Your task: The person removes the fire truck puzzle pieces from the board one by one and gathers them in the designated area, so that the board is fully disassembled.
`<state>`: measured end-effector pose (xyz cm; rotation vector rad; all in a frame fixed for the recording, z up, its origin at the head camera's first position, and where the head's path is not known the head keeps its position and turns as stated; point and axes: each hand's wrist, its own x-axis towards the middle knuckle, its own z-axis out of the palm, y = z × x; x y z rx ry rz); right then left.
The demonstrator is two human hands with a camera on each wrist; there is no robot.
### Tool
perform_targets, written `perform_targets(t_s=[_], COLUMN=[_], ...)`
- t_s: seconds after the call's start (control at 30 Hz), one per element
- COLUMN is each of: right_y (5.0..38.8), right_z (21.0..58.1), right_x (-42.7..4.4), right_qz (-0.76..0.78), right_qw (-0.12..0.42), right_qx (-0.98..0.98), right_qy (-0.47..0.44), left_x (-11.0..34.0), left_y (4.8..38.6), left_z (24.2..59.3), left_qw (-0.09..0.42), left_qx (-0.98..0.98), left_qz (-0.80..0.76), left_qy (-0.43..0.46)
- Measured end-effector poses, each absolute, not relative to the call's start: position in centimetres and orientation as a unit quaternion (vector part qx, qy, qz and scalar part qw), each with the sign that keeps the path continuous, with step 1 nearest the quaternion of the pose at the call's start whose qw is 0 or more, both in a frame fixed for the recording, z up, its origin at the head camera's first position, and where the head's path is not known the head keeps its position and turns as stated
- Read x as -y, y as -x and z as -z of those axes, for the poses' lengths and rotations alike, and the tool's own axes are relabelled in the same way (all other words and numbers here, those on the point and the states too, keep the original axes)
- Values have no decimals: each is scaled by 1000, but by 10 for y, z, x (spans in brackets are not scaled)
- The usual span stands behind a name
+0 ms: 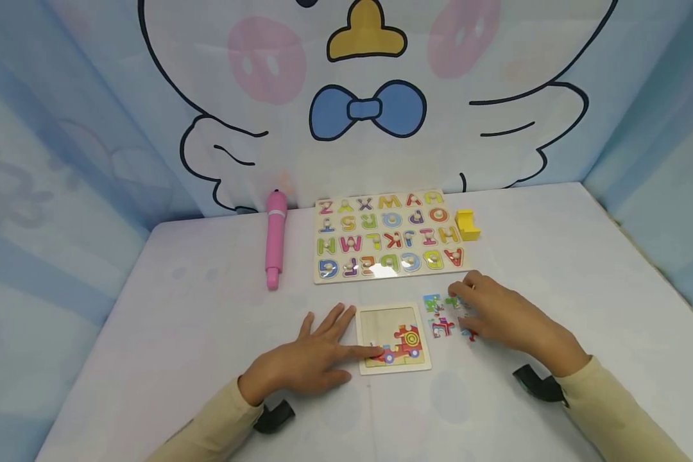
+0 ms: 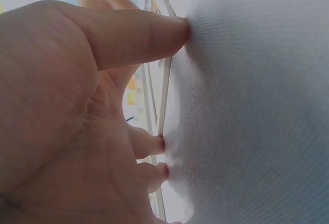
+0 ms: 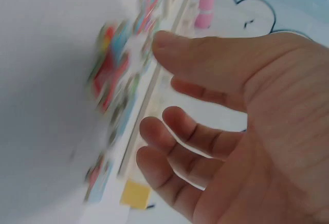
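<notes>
This looks like a children's play area, in a home or nursery, I cannot tell which: pale blue printed fabric hangings (image 1: 52, 186) with a large white cartoon character (image 1: 369, 157) border a whitish surface (image 1: 208, 308) bearing a cream pegged alphabet board (image 1: 391, 237) and a square wooden picture puzzle (image 1: 381, 321).

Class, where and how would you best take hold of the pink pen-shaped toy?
Hold the pink toy around mid-barrel, probably from above and its left: it is long, slim and lying flat, and the letter board lies to its right.
</notes>
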<state>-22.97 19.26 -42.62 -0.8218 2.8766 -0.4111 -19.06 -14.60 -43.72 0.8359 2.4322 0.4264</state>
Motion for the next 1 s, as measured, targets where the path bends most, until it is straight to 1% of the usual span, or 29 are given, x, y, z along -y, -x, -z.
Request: perform_targets(t_s=[0.1,0.17,0.37,0.47,0.7,1.0], right_y=[225,223,224,223,221,221], right_z=[421,419,420,423,427,428], right_x=[-181,-170,-137,-126,-122,-122], right_qz=[143,142,85,82,92,96], right_qw=[35,29,44,52,75,55], right_qx=[-937,-929,-917,-909,-910,-910], right_qy=[316,342,387,405,398,399], left_x=[145,145,145,145,145,144], left_y=[192,193,193,193,193,193], left_z=[437,436,437,438,439,438], left_qw=[266,267,270,269,266,272], left_qx=[-900,-901,-901,-900,-901,-901], left_qz=[-155,-152,-152,-152,-149,-144], left_qy=[-308,-306,-305,-308,-310,-305])
